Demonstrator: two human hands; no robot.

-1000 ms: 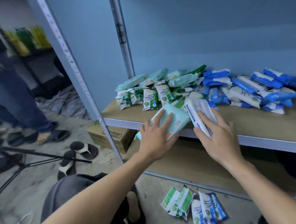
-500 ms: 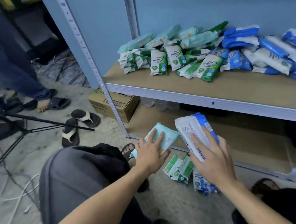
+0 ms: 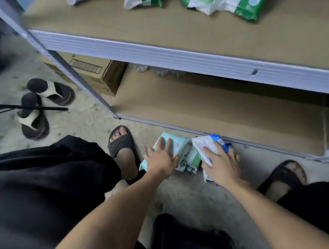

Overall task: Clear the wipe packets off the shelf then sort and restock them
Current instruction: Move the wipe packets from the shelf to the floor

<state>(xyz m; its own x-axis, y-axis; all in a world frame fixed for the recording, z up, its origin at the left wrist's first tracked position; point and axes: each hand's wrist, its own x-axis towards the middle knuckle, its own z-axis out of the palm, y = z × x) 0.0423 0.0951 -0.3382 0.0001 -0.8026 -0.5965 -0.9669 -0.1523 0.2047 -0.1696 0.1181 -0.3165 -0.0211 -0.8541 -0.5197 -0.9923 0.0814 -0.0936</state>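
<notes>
Low over the concrete floor in front of the rack, my left hand [image 3: 162, 159] holds a pale teal wipe packet [image 3: 178, 142], fingers spread across its top. My right hand [image 3: 223, 164] grips a white-and-blue wipe packet [image 3: 203, 143], fingers wrapped over its blue edge. Both packets sit on or just above a small heap of green-and-white packets [image 3: 192, 159] lying on the floor between my hands. Above, green-and-white packets [image 3: 244, 2] lie on the upper shelf [image 3: 174, 54].
The lower shelf board [image 3: 216, 109] lies just behind the heap. A cardboard box [image 3: 95, 71] stands behind the rack's left post. A pair of sandals [image 3: 39, 105] and a black tripod leg [image 3: 24, 109] are at the left. My slippered feet [image 3: 122, 144] flank the heap.
Both hands have carried their packets down from the shelf edge to the heap on the floor. My view has dropped with them.
</notes>
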